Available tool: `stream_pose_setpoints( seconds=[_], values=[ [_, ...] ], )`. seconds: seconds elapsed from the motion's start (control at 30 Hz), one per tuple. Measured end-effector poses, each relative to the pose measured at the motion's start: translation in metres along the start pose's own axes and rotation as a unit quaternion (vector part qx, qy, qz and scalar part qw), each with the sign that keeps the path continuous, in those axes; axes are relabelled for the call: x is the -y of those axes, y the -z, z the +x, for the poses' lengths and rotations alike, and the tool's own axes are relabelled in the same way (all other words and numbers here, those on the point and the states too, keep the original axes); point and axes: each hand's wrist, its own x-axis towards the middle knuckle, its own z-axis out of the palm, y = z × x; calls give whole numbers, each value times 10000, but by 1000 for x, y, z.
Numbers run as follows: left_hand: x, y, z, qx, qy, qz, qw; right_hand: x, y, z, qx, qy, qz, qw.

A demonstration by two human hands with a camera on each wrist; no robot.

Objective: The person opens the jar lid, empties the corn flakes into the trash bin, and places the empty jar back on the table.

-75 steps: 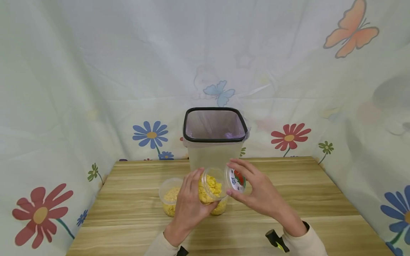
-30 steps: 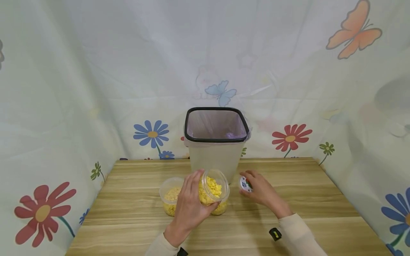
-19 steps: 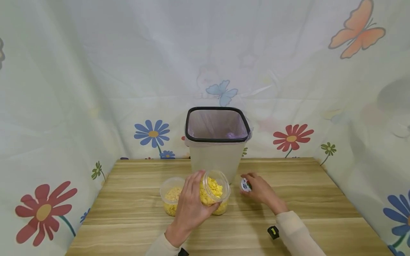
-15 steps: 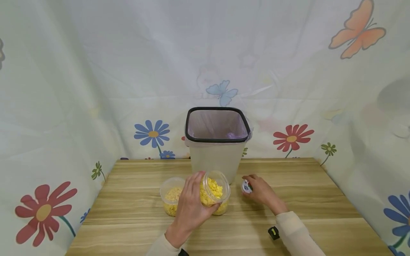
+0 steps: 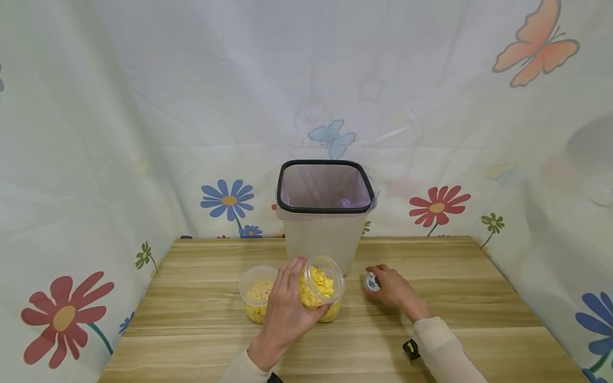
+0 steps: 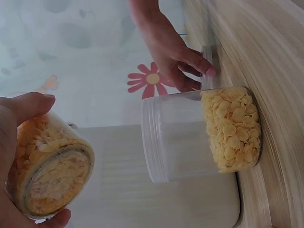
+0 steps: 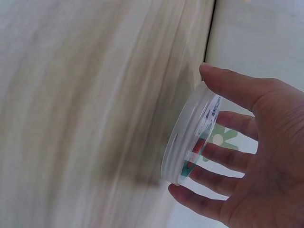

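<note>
In the head view my left hand (image 5: 287, 314) grips a clear plastic jar (image 5: 320, 283) of yellow flakes, uncapped and tilted, its mouth toward the right. The left wrist view shows that jar's base (image 6: 59, 183) with thumb and fingers around its side. To the right, my right hand (image 5: 395, 290) holds a round jar lid (image 5: 372, 282) with a printed top, low over the table. In the right wrist view, thumb and fingers span the edge of the lid (image 7: 187, 137), label side toward the palm.
A clear tub (image 5: 255, 303) part filled with flakes stands left of my left hand. Another part-filled jar (image 5: 331, 313) stands behind the held one, mostly hidden. Behind them is a lined bin (image 5: 321, 234) with a black rim, on the wooden table (image 5: 206, 319) before a flowered curtain (image 5: 191, 106).
My right hand has carried the lid away from the jar's mouth, right and down to just over the table. The left hand keeps its hold on the tilted jar in nearly the same place.
</note>
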Motion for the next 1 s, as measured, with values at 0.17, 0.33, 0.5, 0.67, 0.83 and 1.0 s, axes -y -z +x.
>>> stream_pose_setpoints(
  seconds=[0.17, 0.33, 0.5, 0.67, 0.83, 1.0],
  values=[
    [1, -1, -1, -12, 6, -16, 10000, -1, -3, -2, 85, -37, -10, 10000],
    [2, -1, -1, -35, 6, -22, 10000, -3, -6, -1, 86, -15, -29, 10000],
    [4, -3, -3, -61, -38, -35, 10000, -3, -7, -2, 91, -43, -45, 9999],
    [5, -3, -3, -51, -2, -11, 10000, -1, -2, -4, 49, -67, -52, 10000],
    [5, -2, -2, -45, 45, -2, 10000, 5, 4, -6, -36, -33, -147, 9999],
    [3, 0, -2, -58, 63, 1, 10000, 13, 11, -10, -189, 75, -203, 9996]
  ],
)
